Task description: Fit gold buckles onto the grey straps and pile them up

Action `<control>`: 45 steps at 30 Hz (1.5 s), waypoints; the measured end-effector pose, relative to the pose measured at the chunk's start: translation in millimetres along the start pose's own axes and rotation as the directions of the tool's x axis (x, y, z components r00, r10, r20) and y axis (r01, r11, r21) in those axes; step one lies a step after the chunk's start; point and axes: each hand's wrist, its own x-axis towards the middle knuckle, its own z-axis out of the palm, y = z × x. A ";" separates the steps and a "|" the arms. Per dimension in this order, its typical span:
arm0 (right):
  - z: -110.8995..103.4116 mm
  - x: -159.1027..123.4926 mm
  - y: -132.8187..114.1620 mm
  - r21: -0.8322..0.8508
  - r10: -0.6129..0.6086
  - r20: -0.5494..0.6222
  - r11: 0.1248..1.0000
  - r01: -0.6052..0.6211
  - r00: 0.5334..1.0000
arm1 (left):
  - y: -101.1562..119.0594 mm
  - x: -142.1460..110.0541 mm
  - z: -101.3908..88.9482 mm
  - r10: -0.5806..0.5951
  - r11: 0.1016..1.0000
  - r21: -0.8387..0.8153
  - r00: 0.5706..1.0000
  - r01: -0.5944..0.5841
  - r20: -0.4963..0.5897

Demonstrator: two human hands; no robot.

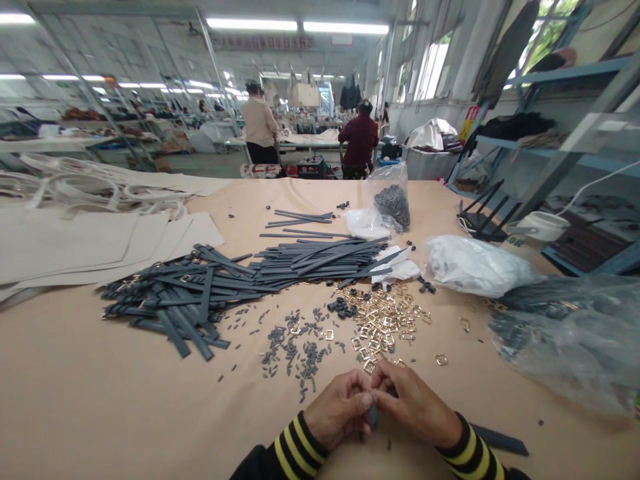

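Observation:
My left hand [345, 405] and my right hand [413, 403] meet close to the table's near side, fingers pinched together. Between them a short bit of dark grey strap [373, 417] shows below the fingertips; whatever else they grip is hidden. A longer strap end [500, 440] sticks out past my right wrist, and I cannot tell whether it is the same piece. Just beyond my fingers lies a heap of gold-coloured metal buckles [385, 323]. Many small dark grey strap loops [310, 357] are scattered ahead of my left hand.
Dark straps with buckles [175, 300] pile up at left, beside plain straps [320, 257]. Beige panels [100, 240] lie far left. Plastic bags [393, 200] stand at the back; a white bag [475, 263] and clear bag [565, 340] are right. Two people work at a farther table.

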 end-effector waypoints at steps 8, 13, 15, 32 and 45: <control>-2.1 -1.6 0.0 0.134 0.006 0.071 0.991 -0.016 0.997 | -1.2 3.3 0.5 0.018 1.000 -0.016 0.998 -0.017 0.054; 0.0 -3.3 0.0 0.271 0.063 0.088 0.959 -0.085 0.994 | 0.3 3.3 -0.1 0.037 0.998 0.051 0.999 -0.038 0.031; 0.8 -3.9 0.9 0.290 0.095 0.118 0.949 -0.125 0.989 | 0.5 4.3 -0.9 0.063 0.991 0.120 0.997 -0.058 -0.034; 1.0 3.1 -7.1 -0.130 0.045 0.093 0.991 -0.033 0.995 | -6.0 5.9 2.7 0.421 0.722 0.689 0.826 -0.055 -0.375; -12.7 12.8 -9.2 -0.278 0.017 0.106 0.961 0.013 0.994 | 11.9 12.2 -9.9 0.101 0.875 0.483 0.975 0.006 -0.196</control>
